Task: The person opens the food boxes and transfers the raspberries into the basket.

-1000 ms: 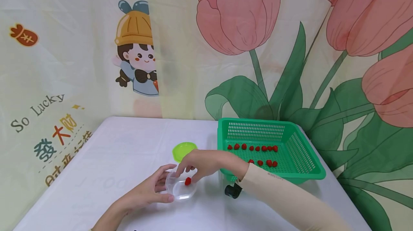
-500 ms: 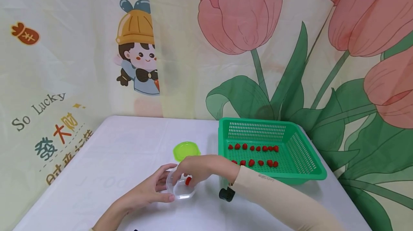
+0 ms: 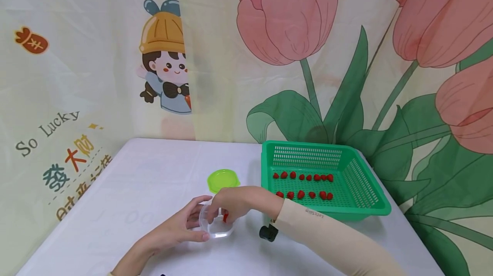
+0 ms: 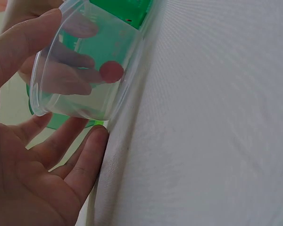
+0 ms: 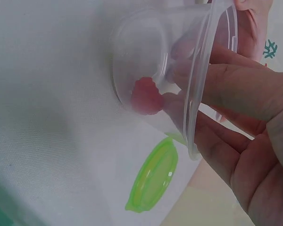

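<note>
A clear plastic tub (image 3: pixel 221 228) stands on the white table, with my left hand (image 3: pixel 179 224) gripping its side between thumb and fingers. My right hand (image 3: pixel 233 203) reaches down inside the tub. At the bottom lies a red berry (image 5: pixel 147 96), bumpy-edged like a raspberry. A right fingertip touches this berry in the right wrist view, while the other fingers stand apart from it. Seen through the tub wall in the left wrist view, the berry (image 4: pixel 112 72) is again at the fingertips. From the head view my right hand mostly hides it.
Just behind the tub lies a bright green lid (image 3: pixel 222 180). At the right stands a green slotted basket (image 3: pixel 362 182) with two rows of red berries (image 3: pixel 293 175). A patterned curtain hangs behind the table. A black wrist camera (image 3: pixel 268 233) sits below my right wrist.
My right hand has moved slightly left and deeper into the tub, covering more of the berry. The left hand keeps its grip on the tub.
</note>
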### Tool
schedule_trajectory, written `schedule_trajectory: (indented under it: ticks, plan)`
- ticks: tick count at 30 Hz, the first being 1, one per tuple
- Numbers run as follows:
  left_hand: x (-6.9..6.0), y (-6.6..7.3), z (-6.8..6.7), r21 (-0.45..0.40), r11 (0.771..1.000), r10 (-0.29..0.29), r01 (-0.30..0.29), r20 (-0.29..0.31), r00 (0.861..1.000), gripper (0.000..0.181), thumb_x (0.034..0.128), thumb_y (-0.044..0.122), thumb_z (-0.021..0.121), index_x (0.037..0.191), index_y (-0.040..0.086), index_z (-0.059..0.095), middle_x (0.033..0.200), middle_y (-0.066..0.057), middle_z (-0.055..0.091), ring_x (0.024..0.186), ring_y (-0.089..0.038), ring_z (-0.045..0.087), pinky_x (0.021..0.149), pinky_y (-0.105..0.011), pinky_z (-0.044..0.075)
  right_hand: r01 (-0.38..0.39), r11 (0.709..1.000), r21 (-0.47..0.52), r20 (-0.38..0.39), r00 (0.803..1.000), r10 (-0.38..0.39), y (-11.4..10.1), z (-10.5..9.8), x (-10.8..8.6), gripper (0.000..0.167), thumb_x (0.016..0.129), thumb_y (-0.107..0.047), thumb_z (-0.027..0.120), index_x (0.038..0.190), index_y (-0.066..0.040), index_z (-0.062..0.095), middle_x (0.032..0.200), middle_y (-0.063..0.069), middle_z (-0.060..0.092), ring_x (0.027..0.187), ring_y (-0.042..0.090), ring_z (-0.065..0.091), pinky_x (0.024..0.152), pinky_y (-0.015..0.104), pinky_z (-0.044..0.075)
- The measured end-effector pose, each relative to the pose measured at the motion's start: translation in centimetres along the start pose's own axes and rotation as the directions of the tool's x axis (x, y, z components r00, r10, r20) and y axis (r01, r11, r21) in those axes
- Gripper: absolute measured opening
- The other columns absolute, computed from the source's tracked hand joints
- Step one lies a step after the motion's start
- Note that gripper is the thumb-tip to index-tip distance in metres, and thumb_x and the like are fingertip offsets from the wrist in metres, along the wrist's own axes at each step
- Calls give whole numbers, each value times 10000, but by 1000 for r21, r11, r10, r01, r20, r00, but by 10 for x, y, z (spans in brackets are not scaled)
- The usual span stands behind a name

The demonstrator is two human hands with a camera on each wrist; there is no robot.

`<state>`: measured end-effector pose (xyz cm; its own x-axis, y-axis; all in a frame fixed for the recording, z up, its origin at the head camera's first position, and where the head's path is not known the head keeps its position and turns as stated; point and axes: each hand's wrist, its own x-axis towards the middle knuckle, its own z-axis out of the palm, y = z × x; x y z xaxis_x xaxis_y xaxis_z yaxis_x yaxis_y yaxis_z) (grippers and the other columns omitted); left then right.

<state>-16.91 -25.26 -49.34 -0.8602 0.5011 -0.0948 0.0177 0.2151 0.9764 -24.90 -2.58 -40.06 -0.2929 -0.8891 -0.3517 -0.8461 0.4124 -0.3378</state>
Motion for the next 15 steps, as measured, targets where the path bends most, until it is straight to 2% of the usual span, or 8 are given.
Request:
schedule_trajectory:
  ticks: [6, 10, 15]
  plan:
    - [0, 0, 0, 18, 1000, -3, 3, -10, 1000, 929, 933, 179, 839, 1648, 258, 250, 1607, -179, 430, 1425, -387, 531, 1077, -277, 512, -2, 1000, -14, -5, 1000, 2, -1, -1, -3, 393, 907, -27, 836, 1252, -208, 777, 1192, -54, 737, 966, 67, 646, 801, 118, 526]
    - [-1, 1, 0, 15, 1000, -1, 1, -11, 1000, 936, 931, 170, 839, 1651, 242, 245, 1582, -196, 452, 1417, -393, 537, 1055, -254, 526, -1, 999, -37, -5, 1000, 0, -2, -2, -5, 388, 917, -28, 828, 1254, -212, 777, 1164, -58, 738, 953, 59, 639, 802, 120, 519]
    - [0, 0, 0, 4, 1000, -3, 4, -9, 1000, 953, 929, 163, 840, 1660, 232, 232, 1569, -212, 458, 1411, -402, 540, 1020, -226, 536, 5, 1000, -17, -11, 1000, -5, -2, -2, -7, 383, 918, -9, 820, 1248, -198, 780, 1135, -44, 732, 882, 38, 623, 776, 121, 518]
